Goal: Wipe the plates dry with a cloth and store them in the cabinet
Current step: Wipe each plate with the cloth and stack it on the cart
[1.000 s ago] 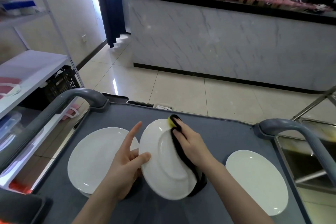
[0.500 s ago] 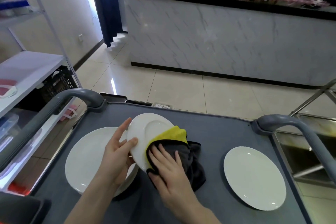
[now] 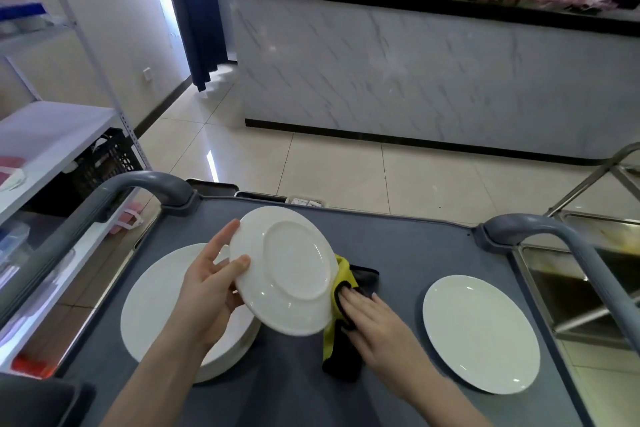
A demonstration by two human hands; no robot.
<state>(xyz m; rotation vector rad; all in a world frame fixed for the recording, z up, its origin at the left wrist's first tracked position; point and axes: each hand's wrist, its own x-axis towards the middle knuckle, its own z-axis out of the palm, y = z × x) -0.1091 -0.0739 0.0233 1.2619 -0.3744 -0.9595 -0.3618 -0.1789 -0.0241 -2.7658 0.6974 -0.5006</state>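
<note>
Head view: left hand (image 3: 211, 291) holds a white plate (image 3: 287, 270) tilted above the grey cart (image 3: 398, 246), underside to camera. The thumb is clamped on the rim and the fingers (image 3: 216, 246) spread behind it. Right hand (image 3: 372, 319) sits at the plate's lower-right edge, fingers (image 3: 349, 298) roughly straight, pressing the yellow-black cloth (image 3: 341, 340) there. Stacked plates (image 3: 156, 305) lie lower left of the held plate, partly behind it. A single plate (image 3: 481, 333) lies well right of it.
</note>
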